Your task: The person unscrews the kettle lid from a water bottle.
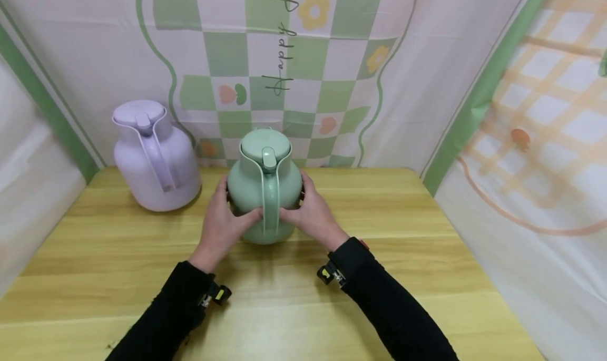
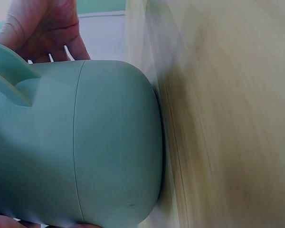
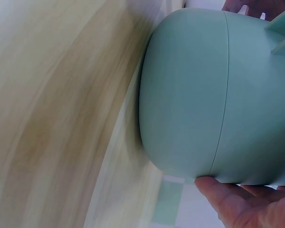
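A pale green thermos jug (image 1: 246, 188) stands upright on the wooden table, its lid on and its handle (image 1: 271, 203) facing me. My left hand (image 1: 222, 224) holds its left side, the thumb pointing in toward the handle. From the other side my right hand (image 1: 315, 216) grips the body, with its thumb near the handle too. The fingers of both hands reach round the jug and are partly hidden behind it. In the right wrist view the right hand (image 3: 247, 204) lies along the jug's side, and the jug's base sits close on the tabletop.
A lilac thermos jug (image 1: 182, 158) of similar shape stands at the back left of the wooden table (image 1: 403, 308). Behind the table hangs a green-and-white checked cloth (image 1: 303, 55), with another patterned cloth (image 1: 545, 155) at the right.
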Motion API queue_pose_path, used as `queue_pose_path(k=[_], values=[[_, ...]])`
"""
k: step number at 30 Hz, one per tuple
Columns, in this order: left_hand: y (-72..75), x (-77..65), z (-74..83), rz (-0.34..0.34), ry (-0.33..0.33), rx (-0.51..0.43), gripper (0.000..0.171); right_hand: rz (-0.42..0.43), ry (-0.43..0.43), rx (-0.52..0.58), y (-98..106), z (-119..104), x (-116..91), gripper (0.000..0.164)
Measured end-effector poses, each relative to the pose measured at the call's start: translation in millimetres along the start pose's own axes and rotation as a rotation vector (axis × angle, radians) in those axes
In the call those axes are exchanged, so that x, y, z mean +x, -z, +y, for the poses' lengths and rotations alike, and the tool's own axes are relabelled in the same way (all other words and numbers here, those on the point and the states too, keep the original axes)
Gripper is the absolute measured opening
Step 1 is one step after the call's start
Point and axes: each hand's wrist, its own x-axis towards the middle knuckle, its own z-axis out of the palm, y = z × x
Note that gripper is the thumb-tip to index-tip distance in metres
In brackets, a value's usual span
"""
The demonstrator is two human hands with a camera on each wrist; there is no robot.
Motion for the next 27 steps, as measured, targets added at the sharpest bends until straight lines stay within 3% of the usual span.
queue_pose_path(k=[12, 27], values=[[-8.4, -3.1, 2.7, -0.018, 0.014, -0.005, 0.103, -0.002, -0.036, -0.008, 9.3, 0.6, -11.1, 0.108], [-16.6, -5.6, 9.4, -0.027, 0.022, -0.013, 0.105, 0.029, -0.009, 0.014, 17.1, 2.8, -21.2, 0.11]])
